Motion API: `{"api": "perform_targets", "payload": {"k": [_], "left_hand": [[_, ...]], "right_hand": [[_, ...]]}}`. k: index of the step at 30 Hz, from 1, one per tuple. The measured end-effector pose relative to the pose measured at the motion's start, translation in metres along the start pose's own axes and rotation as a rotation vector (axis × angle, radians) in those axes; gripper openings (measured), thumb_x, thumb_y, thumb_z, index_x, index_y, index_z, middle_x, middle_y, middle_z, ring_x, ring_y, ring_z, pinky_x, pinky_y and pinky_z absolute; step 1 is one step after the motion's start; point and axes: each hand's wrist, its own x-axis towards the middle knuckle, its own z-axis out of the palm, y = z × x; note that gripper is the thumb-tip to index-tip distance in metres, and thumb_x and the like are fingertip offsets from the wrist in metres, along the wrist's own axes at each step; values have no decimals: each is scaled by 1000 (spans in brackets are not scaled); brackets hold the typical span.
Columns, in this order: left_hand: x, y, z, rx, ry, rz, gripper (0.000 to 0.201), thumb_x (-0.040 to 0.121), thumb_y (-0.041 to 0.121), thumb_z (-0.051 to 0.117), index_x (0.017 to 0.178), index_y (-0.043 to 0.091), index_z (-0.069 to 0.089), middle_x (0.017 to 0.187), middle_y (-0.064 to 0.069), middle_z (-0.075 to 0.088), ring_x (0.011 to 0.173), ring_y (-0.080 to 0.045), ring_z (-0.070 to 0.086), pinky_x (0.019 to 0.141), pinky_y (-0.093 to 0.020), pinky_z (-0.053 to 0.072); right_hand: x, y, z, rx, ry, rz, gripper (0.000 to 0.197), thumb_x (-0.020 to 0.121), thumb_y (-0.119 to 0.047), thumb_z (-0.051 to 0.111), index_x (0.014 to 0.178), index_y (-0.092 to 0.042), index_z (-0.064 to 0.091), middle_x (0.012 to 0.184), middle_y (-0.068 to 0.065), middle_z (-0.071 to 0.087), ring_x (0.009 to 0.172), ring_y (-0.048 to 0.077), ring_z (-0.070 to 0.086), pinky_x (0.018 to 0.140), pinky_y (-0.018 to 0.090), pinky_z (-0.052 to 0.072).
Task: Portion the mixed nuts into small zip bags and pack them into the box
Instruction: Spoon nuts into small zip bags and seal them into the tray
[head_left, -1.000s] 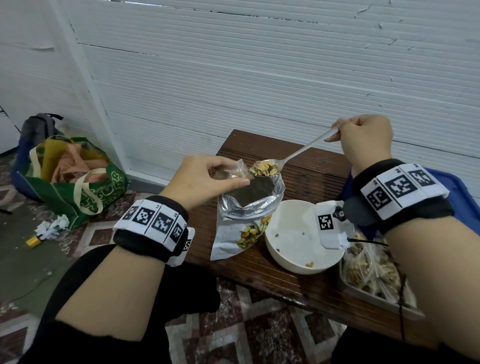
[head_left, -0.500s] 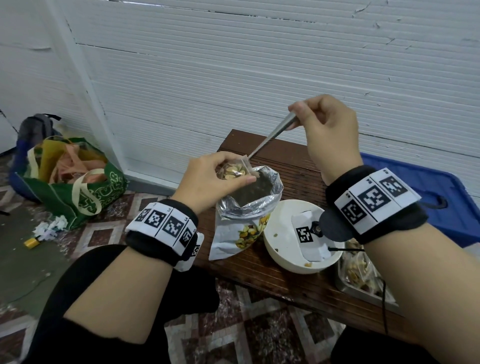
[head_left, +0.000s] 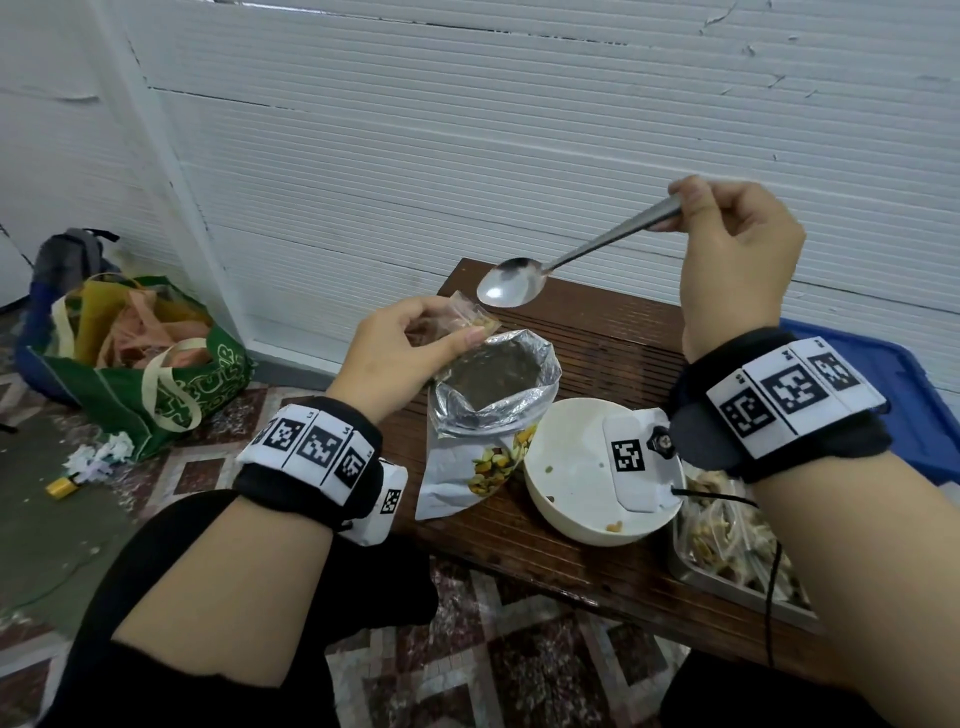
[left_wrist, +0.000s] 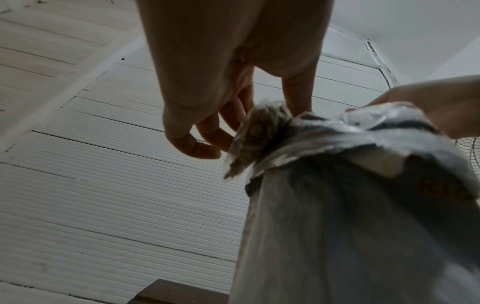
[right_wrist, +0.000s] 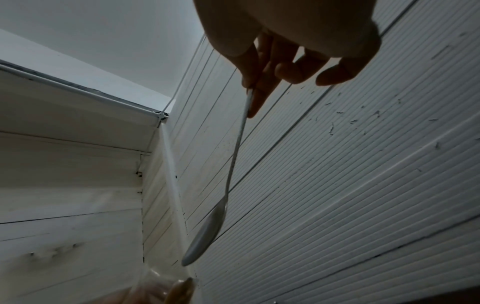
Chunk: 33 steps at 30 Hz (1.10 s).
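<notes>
My left hand (head_left: 410, 343) pinches a small clear zip bag (head_left: 467, 319) with nuts in it, held at the rim of the big foil nut pouch (head_left: 488, 415). That pouch stands open on the wooden table (head_left: 613, 343). In the left wrist view the small bag (left_wrist: 257, 139) bulges between my fingers (left_wrist: 197, 148) above the foil pouch (left_wrist: 350, 205). My right hand (head_left: 727, 254) grips the handle of a metal spoon (head_left: 511, 288), whose empty bowl hovers just above the small bag. The spoon (right_wrist: 205, 232) hangs down from my fingers in the right wrist view.
A white bowl (head_left: 576, 493) with a few nut crumbs stands right of the pouch. A metal tray (head_left: 737, 551) holding filled zip bags sits at the table's right front. A blue lid (head_left: 904, 395) lies behind my right wrist. A green tote (head_left: 140, 364) rests on the floor left.
The spoon carried nuts from the pouch to the small bag, tipped them in, and has now lifted out empty and moved right. My left hand kept pinching the small bag.
</notes>
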Motion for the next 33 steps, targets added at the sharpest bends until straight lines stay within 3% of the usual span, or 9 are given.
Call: {"api": "perform_targets", "payload": {"k": [5, 9, 11, 14, 16, 19, 24, 28, 33], "left_hand": [[-1, 5, -2, -19, 6, -23, 38, 62, 54, 70, 93, 32, 68, 98, 14, 69, 97, 0, 62, 88, -21, 47], [-3, 11, -3, -73, 2, -12, 25, 71, 44, 71, 92, 31, 68, 92, 19, 68, 84, 1, 63, 73, -20, 48], [-3, 15, -3, -91, 14, 4, 18, 77, 36, 73, 94, 34, 68, 98, 14, 70, 88, -5, 65, 72, -22, 51], [-4, 26, 1, -110, 24, 44, 23, 80, 31, 73, 102, 21, 70, 108, 13, 70, 97, -9, 66, 80, -25, 55], [-7, 37, 8, -124, 24, 88, 30, 81, 28, 73, 105, 12, 69, 107, 14, 70, 97, -8, 66, 82, -24, 55], [-15, 54, 19, -164, -20, 130, 36, 75, 37, 73, 105, 17, 70, 104, 15, 71, 95, -7, 67, 82, -22, 54], [-31, 71, 46, -202, -128, 164, 38, 71, 40, 72, 105, 24, 69, 101, 10, 73, 95, -4, 67, 85, -23, 54], [-40, 69, 67, -188, -208, 158, 37, 73, 37, 73, 108, 24, 69, 101, 5, 73, 95, -10, 68, 83, -32, 57], [-50, 62, 87, -169, -233, 111, 29, 77, 25, 78, 105, 26, 70, 98, 7, 74, 95, -5, 68, 87, -25, 54]], "right_hand": [[-1, 15, -7, -106, 88, 114, 17, 91, -20, 59, 74, -21, 62, 66, -9, 65, 77, 15, 69, 77, 24, 54], [-6, 28, -18, -196, 105, 157, 14, 90, -22, 59, 80, -14, 63, 66, -9, 60, 72, 11, 64, 74, 22, 50], [-8, 34, -27, -224, 125, 186, 14, 89, -23, 60, 79, -14, 64, 67, -7, 57, 67, 8, 56, 70, 21, 47], [-9, 36, -44, -232, 176, 249, 21, 88, -19, 59, 67, -24, 59, 71, -6, 57, 63, 3, 51, 64, 16, 44], [-11, 36, -58, -251, 197, 270, 20, 88, -18, 59, 68, -20, 60, 70, -6, 57, 61, 3, 50, 63, 17, 44], [-18, 38, -78, -311, 203, 286, 16, 88, -22, 61, 75, -13, 62, 69, 1, 60, 57, 9, 49, 59, 24, 43], [-42, 52, -103, -437, 144, 333, 22, 90, -25, 60, 80, -7, 67, 77, 6, 66, 77, 19, 60, 79, 37, 51], [-65, 56, -105, -530, 38, 386, 18, 90, -23, 61, 78, -10, 59, 72, -6, 55, 82, 18, 54, 73, 31, 39], [-87, 60, -101, -611, -128, 405, 11, 88, -21, 61, 84, -12, 57, 78, -6, 58, 83, 16, 53, 72, 29, 36]]}}
